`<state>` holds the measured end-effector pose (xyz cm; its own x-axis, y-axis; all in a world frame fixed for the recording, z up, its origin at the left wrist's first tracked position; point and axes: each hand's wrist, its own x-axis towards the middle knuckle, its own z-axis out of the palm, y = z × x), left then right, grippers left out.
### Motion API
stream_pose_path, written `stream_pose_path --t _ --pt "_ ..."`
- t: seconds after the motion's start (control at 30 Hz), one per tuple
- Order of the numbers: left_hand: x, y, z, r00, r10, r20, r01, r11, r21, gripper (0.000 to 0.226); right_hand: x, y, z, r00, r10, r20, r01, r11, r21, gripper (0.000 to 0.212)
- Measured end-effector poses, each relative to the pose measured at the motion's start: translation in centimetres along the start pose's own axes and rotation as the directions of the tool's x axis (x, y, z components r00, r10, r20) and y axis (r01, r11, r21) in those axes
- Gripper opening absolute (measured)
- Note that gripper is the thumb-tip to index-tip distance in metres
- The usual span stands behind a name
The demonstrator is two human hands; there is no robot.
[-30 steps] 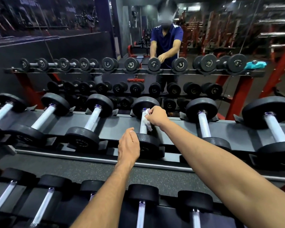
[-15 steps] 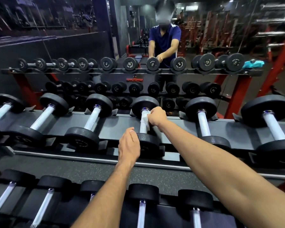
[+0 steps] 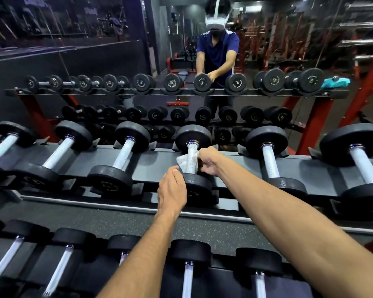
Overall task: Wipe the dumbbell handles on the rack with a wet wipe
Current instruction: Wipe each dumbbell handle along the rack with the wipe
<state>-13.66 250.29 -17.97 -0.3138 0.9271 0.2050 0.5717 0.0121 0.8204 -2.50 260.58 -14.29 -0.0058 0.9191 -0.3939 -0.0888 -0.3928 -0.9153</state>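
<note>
- While the right hand (image 3: 209, 163) curls its fingers (image 3: 205, 169) under the dumbbell handle (image 3: 192, 160), the wet wipe (image 3: 184, 161) sits pinched against the handle's underside.
- Left hand (image 3: 172, 188) rests, fingers together, on the dumbbell's near weight (image 3: 197, 188) at the rack (image 3: 155, 160) front edge.

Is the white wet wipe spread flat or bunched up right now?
Bunched: the white wet wipe is crumpled around the knurled steel dumbbell handle, gripped by the right hand.

dark rack (image 3: 159, 160), dumbbells (image 3: 121, 160) cradled in rows

Dumbbells lie side by side on the rack's upper shelf (image 3: 235, 166), another row on the shelf (image 3: 26, 252) below. Behind stands a mirror (image 3: 310, 50).
</note>
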Motion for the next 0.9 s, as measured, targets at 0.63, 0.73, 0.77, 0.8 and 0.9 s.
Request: stream_pose_path --t 0.63,0.73,0.77,0.8,0.9 --pt "0.0 -0.1 0.0 1.000 0.003 -0.003 -0.003 1.000 -0.021 0.039 -1.2 0.0 -0.6 0.946 0.250 0.204 -0.296 0.924 0.241 0.054" --pt "0.1 0.0 0.0 1.000 -0.020 0.014 0.020 1.000 -0.005 0.042 0.0 -1.0 0.0 0.967 0.187 0.171 -0.232 0.925 0.301 0.050" --pt "0.1 0.1 -0.1 1.000 -0.018 0.016 0.018 1.000 -0.005 0.042 0.0 -0.9 0.0 0.972 0.170 0.164 -0.209 0.942 0.263 0.049" --pt "0.0 0.2 -0.2 1.000 -0.015 0.014 0.015 1.000 -0.010 0.041 0.1 -0.5 -0.3 0.974 0.166 0.156 -0.197 0.957 0.212 0.048" --pt "-0.3 0.5 -0.4 1.000 -0.014 0.004 0.014 1.000 -0.012 0.040 0.5 1.7 -1.3 0.965 0.178 0.190 -0.169 0.984 -0.062 0.041"
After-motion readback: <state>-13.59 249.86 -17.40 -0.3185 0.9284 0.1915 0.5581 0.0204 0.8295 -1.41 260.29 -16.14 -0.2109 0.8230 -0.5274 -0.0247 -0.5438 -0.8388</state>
